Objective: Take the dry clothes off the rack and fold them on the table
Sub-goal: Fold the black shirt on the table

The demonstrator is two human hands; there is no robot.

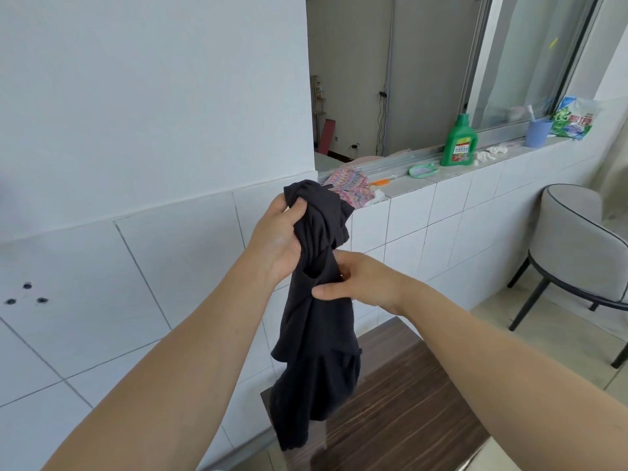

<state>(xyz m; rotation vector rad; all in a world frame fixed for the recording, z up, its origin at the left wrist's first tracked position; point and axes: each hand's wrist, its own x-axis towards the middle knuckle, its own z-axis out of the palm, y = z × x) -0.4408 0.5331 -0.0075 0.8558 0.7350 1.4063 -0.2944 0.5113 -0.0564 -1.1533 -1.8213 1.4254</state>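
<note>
Head view: left hand (277,237) clenches black garment (317,321) bunched high; right hand (362,282) pinches its middle.

White tiled walls (176,266), a window (530,59) above a cluttered ledge (452,175), grey chair (577,239) beside.

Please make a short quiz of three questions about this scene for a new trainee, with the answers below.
1. True or false: both hands grip the black garment.
2. Where does the garment hang? A) over the wooden table B) on the grey chair C) on the sill
3. What colour is the detergent bottle on the sill?

Key: 1 true: left hand bunches the top, right hand pinches the middle. 2 A. 3 green.
</note>
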